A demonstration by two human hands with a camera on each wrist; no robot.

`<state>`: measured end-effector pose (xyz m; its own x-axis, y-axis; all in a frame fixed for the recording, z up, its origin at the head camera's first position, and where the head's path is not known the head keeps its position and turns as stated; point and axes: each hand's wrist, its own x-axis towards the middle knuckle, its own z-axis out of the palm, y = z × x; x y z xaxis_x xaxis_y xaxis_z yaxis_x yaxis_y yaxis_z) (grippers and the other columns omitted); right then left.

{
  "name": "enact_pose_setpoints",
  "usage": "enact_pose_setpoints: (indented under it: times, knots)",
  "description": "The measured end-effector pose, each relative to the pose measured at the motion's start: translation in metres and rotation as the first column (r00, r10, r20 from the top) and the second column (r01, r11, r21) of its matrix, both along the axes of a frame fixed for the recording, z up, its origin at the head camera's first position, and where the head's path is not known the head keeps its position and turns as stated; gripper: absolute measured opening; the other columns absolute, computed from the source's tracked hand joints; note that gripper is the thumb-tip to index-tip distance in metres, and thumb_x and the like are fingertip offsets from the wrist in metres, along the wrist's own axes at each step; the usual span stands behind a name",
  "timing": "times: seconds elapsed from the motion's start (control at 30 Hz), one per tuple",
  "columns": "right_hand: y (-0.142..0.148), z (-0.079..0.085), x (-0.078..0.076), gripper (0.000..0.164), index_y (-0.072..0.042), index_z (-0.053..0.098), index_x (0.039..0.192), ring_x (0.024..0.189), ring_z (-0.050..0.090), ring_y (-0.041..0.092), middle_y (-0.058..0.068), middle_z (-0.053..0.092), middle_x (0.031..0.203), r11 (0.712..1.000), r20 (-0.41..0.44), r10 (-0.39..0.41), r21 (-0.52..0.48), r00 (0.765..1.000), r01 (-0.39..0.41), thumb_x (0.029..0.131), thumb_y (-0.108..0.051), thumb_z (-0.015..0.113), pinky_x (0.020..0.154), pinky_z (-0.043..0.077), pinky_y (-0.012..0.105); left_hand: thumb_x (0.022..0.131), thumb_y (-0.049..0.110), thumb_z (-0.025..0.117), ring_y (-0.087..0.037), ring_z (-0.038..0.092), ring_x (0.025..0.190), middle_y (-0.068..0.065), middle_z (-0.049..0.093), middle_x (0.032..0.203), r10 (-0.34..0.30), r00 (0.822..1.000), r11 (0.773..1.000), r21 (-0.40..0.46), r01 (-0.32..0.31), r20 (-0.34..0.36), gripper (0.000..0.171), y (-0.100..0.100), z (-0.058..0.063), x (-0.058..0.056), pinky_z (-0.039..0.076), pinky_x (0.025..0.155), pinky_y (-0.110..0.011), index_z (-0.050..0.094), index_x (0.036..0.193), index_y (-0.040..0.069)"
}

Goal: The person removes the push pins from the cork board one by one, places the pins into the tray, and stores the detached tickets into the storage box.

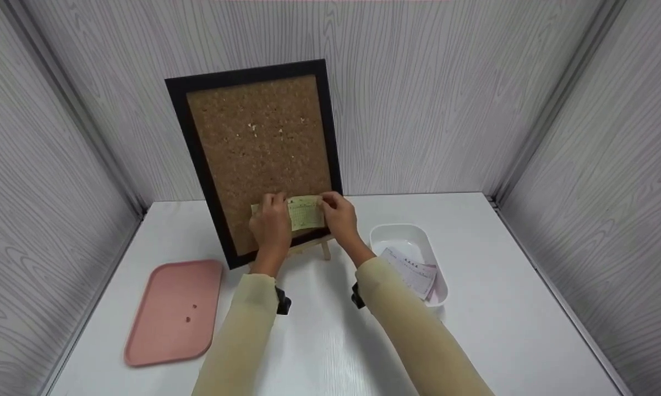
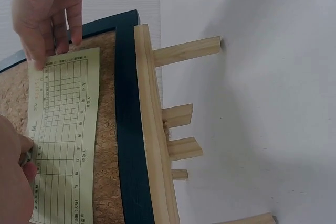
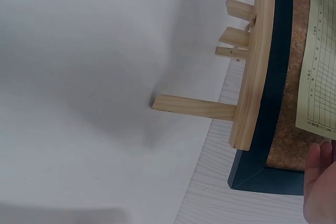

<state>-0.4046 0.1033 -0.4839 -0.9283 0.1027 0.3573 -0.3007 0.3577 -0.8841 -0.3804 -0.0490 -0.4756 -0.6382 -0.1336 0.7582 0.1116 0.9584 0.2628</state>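
A yellow-green printed receipt slip (image 1: 306, 213) lies sideways against the lower part of a black-framed corkboard (image 1: 264, 143), which leans upright on a wooden easel (image 2: 152, 114). My left hand (image 1: 272, 226) bends its fingers at the slip's upper edge and covers its left part. In the left wrist view, thumb and finger close together at that edge; I cannot tell whether something small sits between them. My right hand (image 1: 342, 220) pinches the slip's upper right corner between thumb and forefinger, its other fingers (image 2: 76, 22) loosely bent over the cork.
At the left lies a pink tray (image 1: 165, 308) with two small brown pieces (image 1: 191, 312) in it. A white dish (image 1: 439, 275) on the right contains pale printed slips (image 1: 410, 272). The easel's wooden legs (image 3: 194, 107) stick out in front of the board. Grey walls enclose the white table.
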Motion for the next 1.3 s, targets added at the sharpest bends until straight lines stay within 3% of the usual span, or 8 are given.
enact_pose_setpoints:
  times: [0.83, 1.3]
  knots:
    - [-0.0004, 0.0005, 0.0026, 0.013, -0.007, 0.069, 0.101, 0.086, 0.062, 0.012, 0.003, 0.069, 0.094, 0.996, -0.085, 0.050, -0.071, 0.995, -0.056, 0.092, -0.015, 0.065, 0.074, 0.050, 0.026, 0.093, 0.023, 0.063, -0.020, 0.060, 0.063, -0.005, 0.063, 0.094, -0.016, 0.999, 1.000, -0.007, 0.016, 0.035, 0.014, -0.0044, 0.0008, 0.0000, 0.047, 0.049, -0.037, 0.071, 0.099, 0.014]
    - [-0.0011, 0.0010, 0.0066, 0.013, -0.010, 0.068, 0.102, 0.084, 0.060, 0.011, 0.000, 0.067, 0.093, 0.997, -0.134, 0.008, -0.073, 0.991, -0.018, 0.093, -0.018, 0.064, 0.074, 0.049, 0.026, 0.092, 0.022, 0.064, -0.020, 0.057, 0.059, -0.004, 0.063, 0.094, -0.036, 0.999, 0.999, -0.001, 0.036, 0.030, 0.012, -0.0053, 0.0011, 0.0006, 0.045, 0.047, -0.036, 0.072, 0.098, 0.014]
